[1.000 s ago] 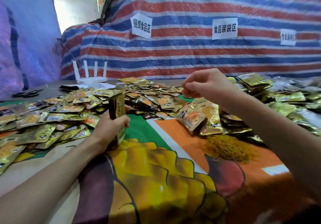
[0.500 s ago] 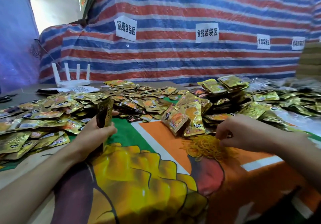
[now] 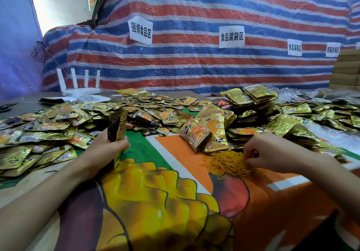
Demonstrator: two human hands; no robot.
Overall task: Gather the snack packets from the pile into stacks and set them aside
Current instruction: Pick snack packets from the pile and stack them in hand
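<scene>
Head view. Clamped in the left grip (image 3: 106,151): an upright stack of packets (image 3: 116,126), flat glossy gold foil, bottom edge down on the counter (image 3: 155,202) with its smooth printed cloth. Right grip (image 3: 272,151) curled shut, pinching at thin yellow rubber bands (image 3: 226,164) in a tangled heap. Beyond, a loose crinkled pile (image 3: 155,112) spread wide across the counter; bundled stacks (image 3: 255,94) at rear right. Bare cloth between and before both arms.

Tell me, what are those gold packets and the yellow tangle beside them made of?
Packets: likely metallised plastic film, glossy gold; they glint and crinkle. Tangle: apparently thin rubber bands, matte yellow; it is a heap of small loops.
</scene>
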